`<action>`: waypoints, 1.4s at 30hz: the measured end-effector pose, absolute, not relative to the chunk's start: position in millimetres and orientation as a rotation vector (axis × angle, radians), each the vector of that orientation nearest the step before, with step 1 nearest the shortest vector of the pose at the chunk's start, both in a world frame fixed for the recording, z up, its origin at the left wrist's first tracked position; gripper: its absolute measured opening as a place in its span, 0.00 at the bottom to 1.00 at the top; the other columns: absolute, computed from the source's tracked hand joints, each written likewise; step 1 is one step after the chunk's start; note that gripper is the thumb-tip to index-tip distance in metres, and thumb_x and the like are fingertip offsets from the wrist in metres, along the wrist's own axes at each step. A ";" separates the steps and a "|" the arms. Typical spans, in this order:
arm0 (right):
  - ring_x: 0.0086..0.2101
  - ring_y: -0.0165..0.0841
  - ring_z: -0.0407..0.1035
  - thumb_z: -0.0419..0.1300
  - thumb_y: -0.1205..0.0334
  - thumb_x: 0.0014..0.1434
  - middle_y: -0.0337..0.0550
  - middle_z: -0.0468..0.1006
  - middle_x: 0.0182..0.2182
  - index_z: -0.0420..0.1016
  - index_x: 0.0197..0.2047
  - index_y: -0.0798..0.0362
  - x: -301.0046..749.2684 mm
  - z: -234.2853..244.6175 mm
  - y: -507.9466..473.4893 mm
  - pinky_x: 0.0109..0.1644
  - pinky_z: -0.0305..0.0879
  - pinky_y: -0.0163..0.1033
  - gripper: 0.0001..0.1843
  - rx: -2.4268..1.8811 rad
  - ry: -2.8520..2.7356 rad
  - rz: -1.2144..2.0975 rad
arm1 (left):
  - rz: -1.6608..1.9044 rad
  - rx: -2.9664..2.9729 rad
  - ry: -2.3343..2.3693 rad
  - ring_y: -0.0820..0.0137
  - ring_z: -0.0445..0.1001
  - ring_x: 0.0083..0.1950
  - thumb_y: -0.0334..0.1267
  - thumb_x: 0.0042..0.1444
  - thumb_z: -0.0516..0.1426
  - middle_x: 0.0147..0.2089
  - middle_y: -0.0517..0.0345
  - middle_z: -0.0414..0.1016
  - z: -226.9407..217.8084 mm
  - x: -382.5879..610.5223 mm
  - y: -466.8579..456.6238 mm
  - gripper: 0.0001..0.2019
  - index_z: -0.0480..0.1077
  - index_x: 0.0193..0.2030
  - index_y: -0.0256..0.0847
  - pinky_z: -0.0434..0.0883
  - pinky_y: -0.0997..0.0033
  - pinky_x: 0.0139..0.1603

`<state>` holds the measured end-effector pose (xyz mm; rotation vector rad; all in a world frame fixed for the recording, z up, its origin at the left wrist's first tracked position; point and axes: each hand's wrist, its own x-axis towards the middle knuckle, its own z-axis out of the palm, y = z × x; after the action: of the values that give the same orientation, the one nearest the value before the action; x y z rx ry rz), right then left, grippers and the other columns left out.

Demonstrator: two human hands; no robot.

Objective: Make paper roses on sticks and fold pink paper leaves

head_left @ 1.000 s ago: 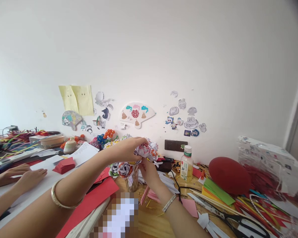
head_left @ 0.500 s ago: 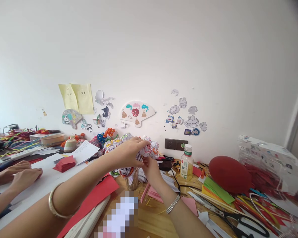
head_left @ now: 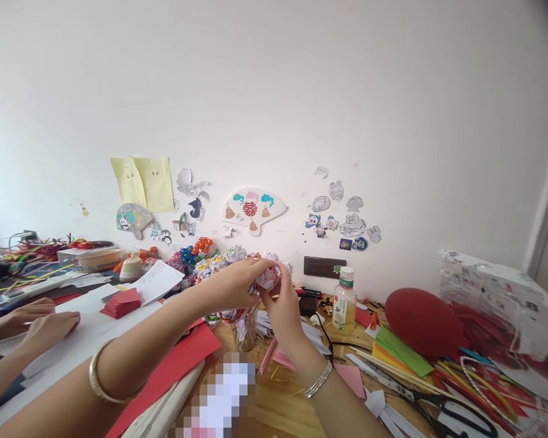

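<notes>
A white paper flower with reddish edges (head_left: 268,277) is between my two hands, over the table. My left hand (head_left: 240,281), with a gold bangle at the wrist, curls round its near and left side. From the right, my right hand (head_left: 283,307) closes on the same flower with thumb and fingers. Behind and left of them is a bunch of paper flowers (head_left: 217,267), standing in a clear jar (head_left: 244,333). My arms and hands cover part of the bunch.
Another person's hands (head_left: 50,325) rest on white paper at the left. Red paper slips (head_left: 121,302), a drink bottle (head_left: 344,301), a red balloon (head_left: 422,322), green paper (head_left: 404,353) and black-handled scissors (head_left: 456,413) lie or stand around. A blurred-out patch lies in front of the jar.
My right hand has moved up, its fingers now reaching round the right side of the paper flower. My left hand stays by the flower. The view has shifted slightly.
</notes>
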<state>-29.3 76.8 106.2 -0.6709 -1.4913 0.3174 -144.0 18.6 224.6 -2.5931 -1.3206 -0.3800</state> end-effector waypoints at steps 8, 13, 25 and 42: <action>0.54 0.40 0.64 0.54 0.74 0.51 0.50 0.69 0.54 0.61 0.59 0.52 -28.9 109.4 83.1 0.56 0.62 0.47 0.31 -0.569 -1.495 0.371 | -0.402 -2.562 -1.397 0.61 0.70 0.50 0.27 0.42 0.54 0.50 0.49 0.69 220.2 -147.4 20.3 0.32 0.52 0.56 0.42 0.67 0.66 0.45; 0.52 0.40 0.66 0.54 0.69 0.55 0.51 0.70 0.52 0.62 0.59 0.53 -27.2 103.2 85.2 0.52 0.66 0.46 0.27 -0.546 -1.509 0.366 | -0.413 -2.590 -1.323 0.63 0.69 0.48 0.26 0.41 0.52 0.53 0.50 0.65 222.2 -149.7 18.8 0.30 0.55 0.54 0.43 0.67 0.68 0.42; 0.52 0.40 0.66 0.54 0.70 0.55 0.50 0.71 0.53 0.62 0.58 0.52 -25.7 98.0 92.6 0.55 0.64 0.48 0.26 -0.507 -1.569 0.388 | -0.403 -2.518 -1.329 0.64 0.71 0.42 0.26 0.44 0.53 0.43 0.55 0.70 224.7 -152.1 18.7 0.26 0.59 0.52 0.44 0.66 0.70 0.38; 0.51 0.43 0.65 0.52 0.74 0.53 0.54 0.71 0.51 0.61 0.59 0.54 -42.9 108.0 74.2 0.55 0.61 0.52 0.29 -0.697 -1.466 0.366 | -0.361 -2.451 -1.434 0.60 0.71 0.48 0.26 0.43 0.54 0.48 0.49 0.70 221.5 -145.5 19.5 0.24 0.62 0.51 0.41 0.69 0.64 0.45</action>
<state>-42.9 74.2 108.0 -0.6968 -1.4665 0.3663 -145.5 19.5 221.5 -2.4512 -1.4340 -0.3608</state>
